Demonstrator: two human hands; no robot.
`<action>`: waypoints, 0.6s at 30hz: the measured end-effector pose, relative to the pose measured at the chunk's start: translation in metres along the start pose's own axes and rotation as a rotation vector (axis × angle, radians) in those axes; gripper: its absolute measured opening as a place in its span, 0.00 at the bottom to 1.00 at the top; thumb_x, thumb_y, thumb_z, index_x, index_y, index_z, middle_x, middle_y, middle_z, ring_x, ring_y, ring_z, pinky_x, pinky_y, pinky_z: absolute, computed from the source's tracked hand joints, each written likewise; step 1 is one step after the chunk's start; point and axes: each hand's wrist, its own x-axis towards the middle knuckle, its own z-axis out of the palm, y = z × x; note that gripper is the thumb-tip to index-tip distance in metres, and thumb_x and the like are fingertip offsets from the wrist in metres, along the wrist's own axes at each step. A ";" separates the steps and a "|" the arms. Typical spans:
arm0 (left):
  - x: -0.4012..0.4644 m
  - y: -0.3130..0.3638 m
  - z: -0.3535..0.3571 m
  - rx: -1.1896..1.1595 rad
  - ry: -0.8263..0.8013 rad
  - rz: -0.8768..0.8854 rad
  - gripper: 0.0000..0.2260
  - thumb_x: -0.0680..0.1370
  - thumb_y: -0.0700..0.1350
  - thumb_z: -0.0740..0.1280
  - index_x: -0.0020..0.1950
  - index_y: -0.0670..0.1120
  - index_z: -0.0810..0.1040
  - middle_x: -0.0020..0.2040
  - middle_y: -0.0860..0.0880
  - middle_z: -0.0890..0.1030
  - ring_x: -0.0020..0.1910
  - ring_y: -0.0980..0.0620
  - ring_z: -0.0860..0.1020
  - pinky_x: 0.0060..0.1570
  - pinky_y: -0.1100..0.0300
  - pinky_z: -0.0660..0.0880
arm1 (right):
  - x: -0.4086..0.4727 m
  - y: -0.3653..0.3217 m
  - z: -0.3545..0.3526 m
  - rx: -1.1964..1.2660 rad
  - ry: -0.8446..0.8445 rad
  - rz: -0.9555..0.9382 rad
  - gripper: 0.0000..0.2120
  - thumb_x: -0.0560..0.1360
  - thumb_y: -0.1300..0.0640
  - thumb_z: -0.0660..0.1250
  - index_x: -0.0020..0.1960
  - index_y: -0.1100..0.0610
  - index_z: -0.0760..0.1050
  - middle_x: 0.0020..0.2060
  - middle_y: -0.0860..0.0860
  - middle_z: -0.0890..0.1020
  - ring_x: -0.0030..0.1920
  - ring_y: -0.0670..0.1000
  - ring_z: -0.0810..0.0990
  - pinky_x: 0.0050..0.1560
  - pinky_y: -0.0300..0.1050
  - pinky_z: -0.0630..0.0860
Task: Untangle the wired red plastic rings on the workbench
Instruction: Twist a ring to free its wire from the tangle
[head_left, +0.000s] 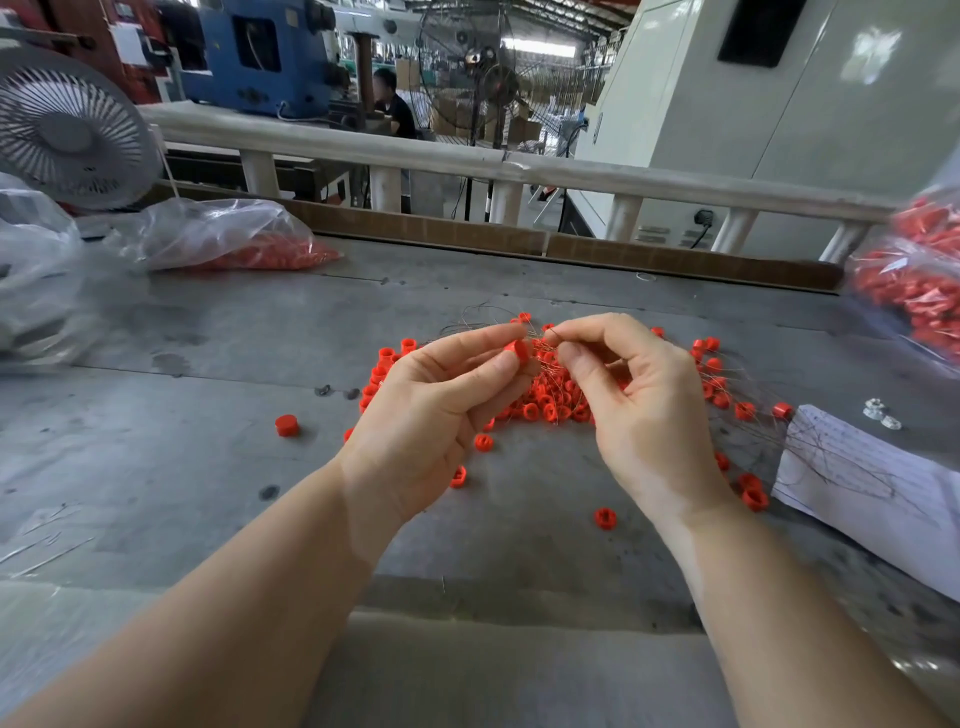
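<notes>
A: Pinching one red ring (516, 351) between thumb and forefinger, the left hand (426, 415) is raised above the pile of rings (550, 400) on the grey surface (208, 415). Do you see it?

B: Yes. The other fingers of that hand are loosely curled under. The right hand (639, 410) is just beside it, its thumb and forefinger closed together on thin wire (545, 345) that runs from the held ring.

A: And the remaining right fingers?

B: Bent inward toward the palm, holding nothing I can make out.

A: Where is the rest of the tangle?

B: Below and behind both hands, in the middle of the surface. Fine wires (472, 317) loop out past the far edge of the pile. Several loose rings lie apart: one capped piece (286, 425) well to the left, one (605, 518) near the right wrist, a few by a sheet of paper (857, 483) on the right.

A: Anything on that paper?

B: Thin wires trail across it, and two small clear pieces (880, 413) lie just beyond its far corner.

A: What about the bags?

B: A clear plastic bag (223, 234) with red parts lies at the far left, near a white fan (67, 130). Another bag of red parts (909, 280) sits at the right edge. A pale railing (467, 156) runs behind the surface.
</notes>
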 end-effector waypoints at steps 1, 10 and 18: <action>0.000 0.000 0.000 -0.017 0.002 0.000 0.09 0.66 0.36 0.67 0.40 0.44 0.85 0.40 0.46 0.85 0.42 0.54 0.84 0.42 0.66 0.79 | 0.000 0.000 0.000 0.006 -0.001 0.009 0.05 0.75 0.66 0.66 0.46 0.60 0.80 0.40 0.51 0.82 0.42 0.44 0.78 0.45 0.28 0.69; 0.001 0.003 -0.002 -0.103 -0.024 -0.024 0.10 0.66 0.35 0.66 0.40 0.44 0.86 0.40 0.47 0.84 0.40 0.55 0.83 0.38 0.66 0.79 | 0.000 -0.004 0.000 -0.011 -0.044 -0.043 0.08 0.75 0.67 0.65 0.49 0.59 0.81 0.42 0.52 0.82 0.44 0.44 0.78 0.46 0.28 0.69; 0.002 0.002 -0.004 -0.092 -0.066 -0.017 0.11 0.67 0.35 0.67 0.41 0.47 0.85 0.40 0.48 0.84 0.40 0.54 0.83 0.37 0.66 0.78 | 0.000 -0.006 -0.001 0.037 -0.017 -0.011 0.05 0.74 0.66 0.68 0.46 0.59 0.81 0.40 0.49 0.82 0.43 0.42 0.79 0.43 0.28 0.70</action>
